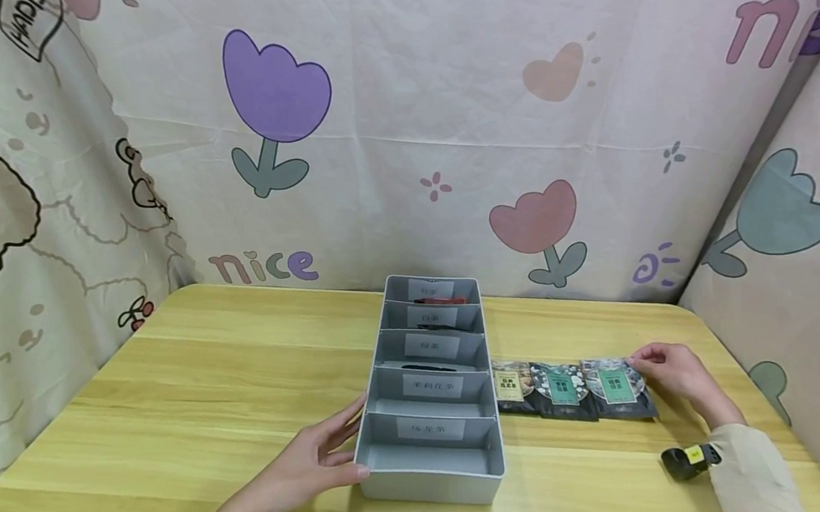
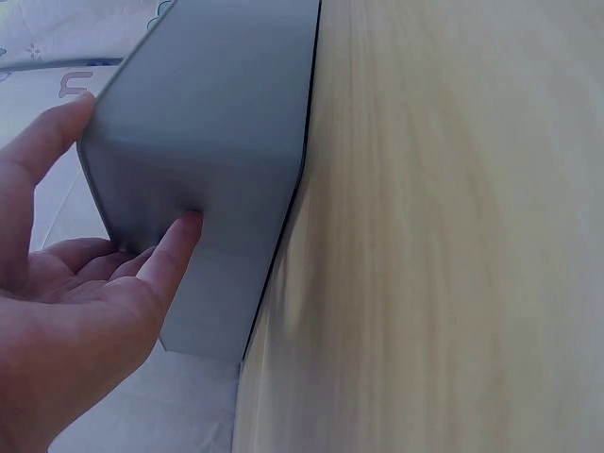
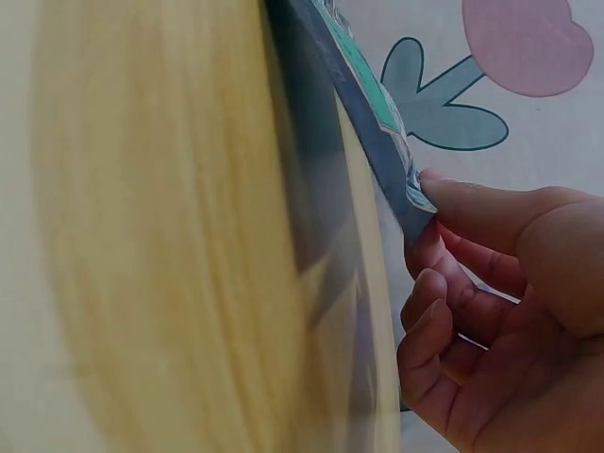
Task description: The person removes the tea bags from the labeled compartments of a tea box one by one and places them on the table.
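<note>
And there was the grip: the right hand point(image 1: 676, 371) had thumb and forefinger pinched on the far right corner of the right green-labelled sachet point(image 1: 619, 388), and in the right wrist view that corner seemed tipped up off the wooden tabletop point(image 1: 208, 379). Over on the left, the left hand point(image 1: 300, 469) played anchor, fingers extended along the left wall of the grey divided organizer box point(image 1: 430, 490), thumb at its near left corner, touching without wrapping round. So the step in hand looked like the pick-up of that sachet, the box steadied meanwhile; the next move, by my reading, called for keeping the pinch firm and raising the sachet cleanly, without dragging its neighbour along. Now the count! Three sachets lay in a row right of the box: the held one at the right end, the middle green-labelled sachet point(image 1: 563, 391) close beside it, and the yellow-labelled sachet point(image 1: 512, 385) at the left, partly hidden by the box wall. One box, five compartments running near to far, five white paper labels point(image 1: 432, 385), one apiece. Something red point(image 1: 443, 301) showed in the farthest compartment, and dark edges peeked out of the second and third from the far end; how many packets sat in those three, I could not tell.
</note>
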A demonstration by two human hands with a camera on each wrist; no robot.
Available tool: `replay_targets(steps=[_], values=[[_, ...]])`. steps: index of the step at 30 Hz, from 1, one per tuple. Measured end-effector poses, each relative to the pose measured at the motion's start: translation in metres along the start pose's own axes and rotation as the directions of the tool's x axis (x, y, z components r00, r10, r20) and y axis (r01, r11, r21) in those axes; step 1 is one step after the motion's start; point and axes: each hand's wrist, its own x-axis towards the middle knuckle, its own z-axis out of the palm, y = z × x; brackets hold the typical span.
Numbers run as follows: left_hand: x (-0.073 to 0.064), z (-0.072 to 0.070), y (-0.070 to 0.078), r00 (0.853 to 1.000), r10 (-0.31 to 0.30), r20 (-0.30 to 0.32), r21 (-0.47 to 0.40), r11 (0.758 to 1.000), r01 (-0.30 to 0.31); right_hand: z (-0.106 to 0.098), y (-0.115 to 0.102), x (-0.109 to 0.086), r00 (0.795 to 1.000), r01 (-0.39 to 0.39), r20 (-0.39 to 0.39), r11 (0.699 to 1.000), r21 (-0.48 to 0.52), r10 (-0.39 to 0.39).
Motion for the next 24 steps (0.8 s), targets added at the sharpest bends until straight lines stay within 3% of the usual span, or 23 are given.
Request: replay_targets(steps=[24], values=[[0.0014, 0.0005, -0.0007, 1.0, 0.019, -0.01, 0.014, 1.0, -0.019, 0.0022, -0.0004, -0.0036, 0.999, -0.022, 0.037, 0.997, 0.072, 0.019]])
